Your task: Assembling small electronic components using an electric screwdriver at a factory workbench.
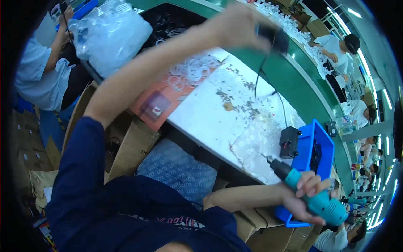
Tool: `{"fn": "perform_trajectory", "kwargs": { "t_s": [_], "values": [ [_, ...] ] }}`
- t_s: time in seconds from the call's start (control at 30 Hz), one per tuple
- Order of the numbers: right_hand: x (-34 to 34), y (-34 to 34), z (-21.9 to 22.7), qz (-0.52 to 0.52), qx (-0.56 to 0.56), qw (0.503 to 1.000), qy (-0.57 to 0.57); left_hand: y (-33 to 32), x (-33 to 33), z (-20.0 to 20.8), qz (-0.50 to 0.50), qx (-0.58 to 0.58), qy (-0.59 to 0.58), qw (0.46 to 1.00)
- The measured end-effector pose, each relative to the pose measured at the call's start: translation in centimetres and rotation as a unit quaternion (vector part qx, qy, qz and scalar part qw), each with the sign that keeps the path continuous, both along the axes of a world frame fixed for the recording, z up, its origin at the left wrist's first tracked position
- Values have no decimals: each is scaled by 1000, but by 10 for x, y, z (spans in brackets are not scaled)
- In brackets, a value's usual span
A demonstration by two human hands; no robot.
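My left hand (241, 27) is raised over the far side of the white table (197, 119), smeared by motion, its fingers round a dark boxy thing (275, 40). A thin black cord (258, 77) hangs from that thing toward the table. In my right hand (308, 197) is a teal electric screwdriver (323, 206), its black nose and bit pointing up and left over the table's near right corner. Close to the bit stands a small black box (289, 142), beside a blue bin (312, 138). Many small screws (235, 96) lie scattered on the table.
White plastic rings (193, 69) are heaped on an orange sheet (166, 115) at the left. A stuffed clear plastic bag (111, 38) lies beyond. Behind the table runs a green conveyor (302, 80) with white parts alongside. Cardboard boxes (134, 145) stand below; co-workers sit around.
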State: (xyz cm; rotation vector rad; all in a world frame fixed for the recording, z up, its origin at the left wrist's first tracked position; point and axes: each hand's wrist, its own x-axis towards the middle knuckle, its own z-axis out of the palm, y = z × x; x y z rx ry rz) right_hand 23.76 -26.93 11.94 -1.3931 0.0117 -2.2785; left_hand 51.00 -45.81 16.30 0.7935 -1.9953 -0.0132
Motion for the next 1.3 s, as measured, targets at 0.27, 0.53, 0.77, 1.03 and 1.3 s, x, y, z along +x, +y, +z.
{"fn": "perform_trajectory", "kwargs": {
  "t_s": [0.27,0.53,0.77,1.03,1.3],
  "values": [
    [-40,5,-30,-35,28,999,3,-191,-3,-50,292,112,53,948],
    [-62,-11,-48,-86,48,995,-15,-237,-40,-64,215,330,-387,834],
    [-58,-6,-45,-112,42,992,-34,-80,-226,-68,-419,62,-251,870],
    [-40,37,-24,-8,22,1000,10,7,-251,-108,-400,28,-314,860],
    [-30,66,-9,33,-2,999,-12,38,-170,-93,-322,43,94,941]
  ]
}}
